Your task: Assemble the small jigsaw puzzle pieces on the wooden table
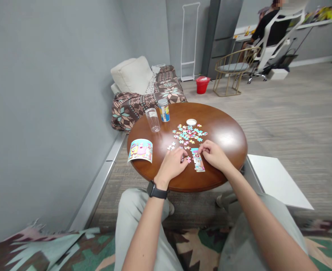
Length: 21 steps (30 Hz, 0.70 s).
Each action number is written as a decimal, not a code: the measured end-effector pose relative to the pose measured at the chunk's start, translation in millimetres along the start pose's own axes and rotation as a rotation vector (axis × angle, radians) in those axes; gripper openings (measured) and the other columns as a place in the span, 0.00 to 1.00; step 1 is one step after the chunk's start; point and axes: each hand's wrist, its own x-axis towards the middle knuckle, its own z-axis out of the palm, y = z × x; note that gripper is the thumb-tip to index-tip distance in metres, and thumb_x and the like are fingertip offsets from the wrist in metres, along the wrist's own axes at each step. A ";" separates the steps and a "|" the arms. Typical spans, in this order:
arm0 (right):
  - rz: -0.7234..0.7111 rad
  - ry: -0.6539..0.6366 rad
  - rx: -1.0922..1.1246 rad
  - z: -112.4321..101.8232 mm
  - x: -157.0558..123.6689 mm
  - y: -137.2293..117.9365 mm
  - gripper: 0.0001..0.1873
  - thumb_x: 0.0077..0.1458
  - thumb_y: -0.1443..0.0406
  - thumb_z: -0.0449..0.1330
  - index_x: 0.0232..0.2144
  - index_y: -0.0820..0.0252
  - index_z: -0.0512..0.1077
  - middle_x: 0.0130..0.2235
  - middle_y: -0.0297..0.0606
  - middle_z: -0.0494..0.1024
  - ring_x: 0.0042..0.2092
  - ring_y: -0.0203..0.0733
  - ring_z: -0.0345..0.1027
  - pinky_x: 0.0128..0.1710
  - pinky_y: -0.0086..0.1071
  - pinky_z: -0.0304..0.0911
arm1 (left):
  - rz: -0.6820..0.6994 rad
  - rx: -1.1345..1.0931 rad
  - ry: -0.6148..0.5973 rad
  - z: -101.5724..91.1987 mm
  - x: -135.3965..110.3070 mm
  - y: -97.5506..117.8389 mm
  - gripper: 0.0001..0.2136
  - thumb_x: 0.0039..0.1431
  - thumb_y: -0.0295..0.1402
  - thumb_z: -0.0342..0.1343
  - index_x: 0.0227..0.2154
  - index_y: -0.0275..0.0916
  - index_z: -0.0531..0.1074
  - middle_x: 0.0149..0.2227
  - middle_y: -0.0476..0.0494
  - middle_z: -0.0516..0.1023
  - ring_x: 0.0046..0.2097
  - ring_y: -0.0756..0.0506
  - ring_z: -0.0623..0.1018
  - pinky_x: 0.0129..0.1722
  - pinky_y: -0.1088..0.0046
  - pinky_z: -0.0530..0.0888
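On the round table lies a narrow strip of joined puzzle pieces (198, 162) with a cartoon print. My left hand (171, 165), with a dark watch at its wrist, is left of it, fingers curled and closed at a pink puzzle piece (189, 160). At the strip's upper right edge my right hand (214, 155) has its fingertips pinched together; what is between them is hidden. Loose puzzle pieces (189, 133) are spread beyond both hands, and several turned pale side up (171, 145) lie by my left hand. A curved picture sheet (140, 149) shows cartoon figures at the table's left.
A clear glass (153, 121), a printed tin (164, 111) and a round lid (191, 122) stand toward the back of the brown table (225, 130). A white box-like surface (277, 180) is at the right. Farther off are a red bucket (202, 86) and a seated person (263, 28).
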 end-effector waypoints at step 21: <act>0.042 0.032 0.011 -5.9 -0.2 -0.6 0.09 0.51 0.68 0.54 0.32 0.54 0.74 0.32 0.36 0.72 0.29 0.39 0.64 0.31 0.34 0.61 | 0.024 0.057 -0.035 0.4 -3.0 1.8 0.04 0.62 0.27 0.51 0.37 0.41 0.69 0.39 0.47 0.77 0.43 0.45 0.75 0.45 0.64 0.64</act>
